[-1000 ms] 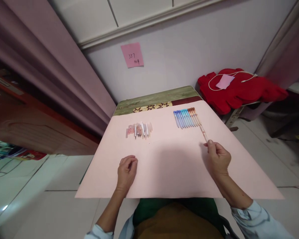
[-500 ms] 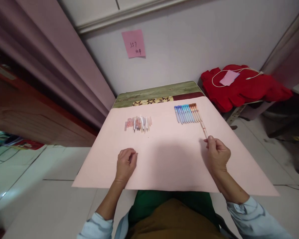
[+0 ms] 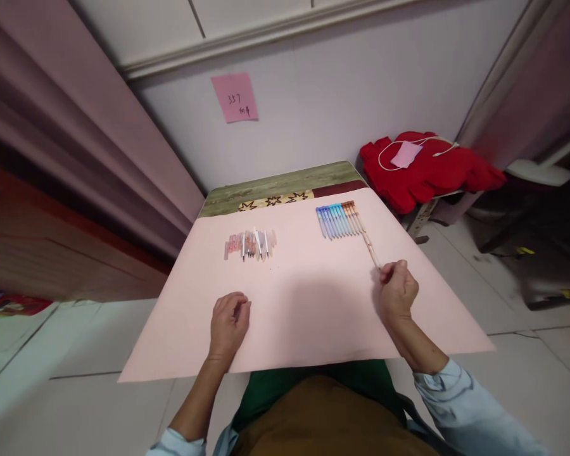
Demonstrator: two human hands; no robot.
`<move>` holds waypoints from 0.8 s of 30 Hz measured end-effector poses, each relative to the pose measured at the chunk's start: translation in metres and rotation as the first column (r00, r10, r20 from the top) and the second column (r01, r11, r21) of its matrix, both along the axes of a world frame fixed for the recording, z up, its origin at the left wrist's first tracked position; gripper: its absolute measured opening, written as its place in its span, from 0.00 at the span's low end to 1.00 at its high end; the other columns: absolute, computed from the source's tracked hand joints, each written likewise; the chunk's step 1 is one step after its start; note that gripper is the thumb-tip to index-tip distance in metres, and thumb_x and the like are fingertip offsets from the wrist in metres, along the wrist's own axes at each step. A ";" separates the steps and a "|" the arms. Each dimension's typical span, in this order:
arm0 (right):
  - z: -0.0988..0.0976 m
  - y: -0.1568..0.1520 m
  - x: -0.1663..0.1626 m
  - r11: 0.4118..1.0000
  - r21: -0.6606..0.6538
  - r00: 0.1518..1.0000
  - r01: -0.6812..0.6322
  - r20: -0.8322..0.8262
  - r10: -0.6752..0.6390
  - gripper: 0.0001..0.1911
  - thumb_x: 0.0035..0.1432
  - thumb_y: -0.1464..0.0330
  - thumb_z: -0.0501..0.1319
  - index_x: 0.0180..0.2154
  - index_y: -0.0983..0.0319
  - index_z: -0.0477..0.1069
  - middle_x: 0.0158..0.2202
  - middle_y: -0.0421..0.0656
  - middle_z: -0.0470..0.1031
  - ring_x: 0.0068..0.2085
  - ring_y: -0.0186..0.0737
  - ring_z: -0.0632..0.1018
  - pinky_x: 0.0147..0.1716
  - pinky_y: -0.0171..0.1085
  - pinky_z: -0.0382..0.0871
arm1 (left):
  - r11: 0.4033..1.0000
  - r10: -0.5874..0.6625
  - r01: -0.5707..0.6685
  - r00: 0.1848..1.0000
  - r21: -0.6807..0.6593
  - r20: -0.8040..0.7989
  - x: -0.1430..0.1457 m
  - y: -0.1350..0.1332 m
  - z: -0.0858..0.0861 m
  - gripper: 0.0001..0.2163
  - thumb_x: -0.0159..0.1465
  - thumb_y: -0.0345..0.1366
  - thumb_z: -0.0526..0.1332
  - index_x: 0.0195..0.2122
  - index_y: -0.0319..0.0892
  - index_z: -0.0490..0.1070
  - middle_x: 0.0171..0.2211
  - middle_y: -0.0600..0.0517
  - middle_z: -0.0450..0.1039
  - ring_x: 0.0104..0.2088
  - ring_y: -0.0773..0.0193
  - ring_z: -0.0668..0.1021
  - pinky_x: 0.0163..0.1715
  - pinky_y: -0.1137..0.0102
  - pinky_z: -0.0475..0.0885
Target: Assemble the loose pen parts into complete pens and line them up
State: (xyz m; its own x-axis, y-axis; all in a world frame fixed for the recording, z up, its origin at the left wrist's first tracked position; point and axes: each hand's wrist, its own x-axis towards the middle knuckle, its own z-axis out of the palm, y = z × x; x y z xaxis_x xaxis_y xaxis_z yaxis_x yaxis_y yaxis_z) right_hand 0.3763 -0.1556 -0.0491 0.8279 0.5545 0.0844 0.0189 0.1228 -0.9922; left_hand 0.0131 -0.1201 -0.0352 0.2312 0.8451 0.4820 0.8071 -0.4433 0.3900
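Note:
My right hand (image 3: 399,289) is closed, its fingertips at the near end of a pale pen (image 3: 372,250) with reddish markings. The pen slants on the pink sheet (image 3: 275,342), its far end meeting the bottom of a row of capped pens (image 3: 339,220). That row runs from purple and blue through light blue to brown-topped pens, side by side. My left hand (image 3: 229,323) rests on the sheet with fingers curled, and I see nothing in it. Beyond it lies a cluster of pinkish translucent pen parts (image 3: 237,242) and white refills (image 3: 260,244) with dark tips.
The sheet covers a table whose green wood-patterned far end (image 3: 280,180) shows against the wall. A pink paper note (image 3: 235,98) is on the wall. Red cloth (image 3: 432,174) with a white cable lies to the right. Curtains and brown furniture (image 3: 76,247) stand left.
The view has shifted, so most things appear further left. More of the pale pen shows now, with my right hand drawn back towards its near end. My left hand looks the same.

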 end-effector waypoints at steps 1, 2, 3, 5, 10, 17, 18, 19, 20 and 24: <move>-0.001 0.001 0.000 1.000 0.022 0.999 0.011 -0.030 -0.011 0.27 0.66 0.47 0.46 0.25 0.59 0.64 0.21 0.37 0.63 0.22 0.34 0.66 0.23 0.35 0.60 | 1.000 0.001 -0.001 1.000 -0.002 0.009 -0.001 0.000 -0.001 0.03 0.64 0.35 0.59 0.35 0.46 0.71 0.39 0.48 0.75 0.42 0.54 0.75 0.45 0.60 0.70; -0.001 0.002 0.001 0.999 0.044 0.998 0.024 -0.057 -0.021 0.27 0.66 0.46 0.46 0.26 0.59 0.62 0.20 0.36 0.61 0.22 0.34 0.65 0.22 0.34 0.60 | 1.000 0.001 -0.001 1.000 -0.006 0.016 -0.002 0.000 -0.001 0.03 0.64 0.36 0.59 0.35 0.46 0.71 0.39 0.48 0.75 0.42 0.54 0.75 0.45 0.60 0.70; -0.002 0.002 0.002 0.997 0.066 0.996 0.037 -0.081 -0.031 0.26 0.66 0.46 0.46 0.26 0.58 0.61 0.20 0.36 0.60 0.21 0.33 0.64 0.21 0.34 0.59 | 1.000 0.001 -0.001 1.000 -0.009 0.023 -0.002 0.001 -0.002 0.03 0.64 0.36 0.59 0.34 0.46 0.71 0.39 0.48 0.75 0.42 0.54 0.75 0.45 0.59 0.70; -0.002 0.003 0.004 0.994 0.097 0.993 0.055 -0.108 -0.045 0.24 0.65 0.47 0.49 0.27 0.58 0.60 0.21 0.35 0.59 0.21 0.32 0.63 0.20 0.33 0.58 | 1.000 0.000 0.001 1.000 -0.011 0.032 -0.003 0.001 -0.003 0.03 0.64 0.36 0.59 0.34 0.46 0.71 0.39 0.48 0.75 0.42 0.54 0.75 0.45 0.59 0.70; -0.002 0.001 0.007 0.988 0.089 0.985 0.130 -0.124 -0.118 0.16 0.57 0.54 0.61 0.30 0.60 0.65 0.24 0.36 0.66 0.22 0.30 0.63 0.21 0.31 0.57 | 1.000 -0.017 0.017 0.999 -0.005 0.052 -0.007 0.002 -0.007 0.02 0.64 0.35 0.59 0.35 0.45 0.71 0.39 0.47 0.75 0.42 0.54 0.75 0.45 0.58 0.70; -0.010 0.000 0.003 0.977 -0.086 0.972 0.195 0.153 -0.180 0.17 0.56 0.55 0.62 0.33 0.63 0.75 0.25 0.39 0.70 0.25 0.34 0.67 0.27 0.35 0.61 | 0.994 0.004 0.019 0.979 -0.111 0.203 -0.014 -0.006 -0.006 0.04 0.65 0.35 0.58 0.36 0.45 0.72 0.41 0.46 0.75 0.46 0.54 0.75 0.47 0.57 0.71; -0.010 -0.001 0.003 0.974 -0.113 0.969 0.198 0.175 -0.176 0.17 0.56 0.55 0.62 0.33 0.63 0.75 0.26 0.40 0.71 0.26 0.35 0.68 0.27 0.36 0.61 | 0.992 0.012 0.018 0.972 -0.127 0.234 -0.015 -0.007 -0.006 0.04 0.65 0.35 0.58 0.36 0.45 0.72 0.42 0.46 0.75 0.46 0.53 0.75 0.47 0.57 0.71; -0.011 -0.002 0.003 0.970 -0.127 0.965 0.209 0.186 -0.184 0.18 0.55 0.55 0.62 0.33 0.64 0.76 0.26 0.42 0.72 0.25 0.37 0.68 0.27 0.38 0.61 | 0.990 0.019 0.020 0.965 -0.143 0.263 -0.016 -0.008 -0.006 0.04 0.65 0.36 0.58 0.36 0.46 0.73 0.42 0.46 0.75 0.46 0.53 0.75 0.47 0.57 0.72; -0.012 -0.003 0.003 0.967 -0.136 0.962 0.214 0.199 -0.185 0.17 0.55 0.55 0.63 0.33 0.64 0.76 0.26 0.43 0.72 0.25 0.38 0.68 0.26 0.39 0.61 | 0.987 0.022 0.025 0.957 -0.158 0.289 -0.016 -0.008 -0.006 0.04 0.64 0.36 0.58 0.35 0.46 0.73 0.42 0.46 0.75 0.47 0.53 0.75 0.47 0.56 0.72; -0.015 -0.004 0.006 0.955 -0.218 0.948 0.201 0.288 -0.134 0.16 0.56 0.55 0.62 0.32 0.62 0.77 0.23 0.44 0.72 0.24 0.41 0.68 0.26 0.42 0.60 | 0.975 0.022 0.058 0.934 -0.212 0.357 -0.018 -0.009 -0.006 0.05 0.64 0.36 0.59 0.34 0.46 0.73 0.42 0.45 0.75 0.47 0.52 0.75 0.48 0.54 0.72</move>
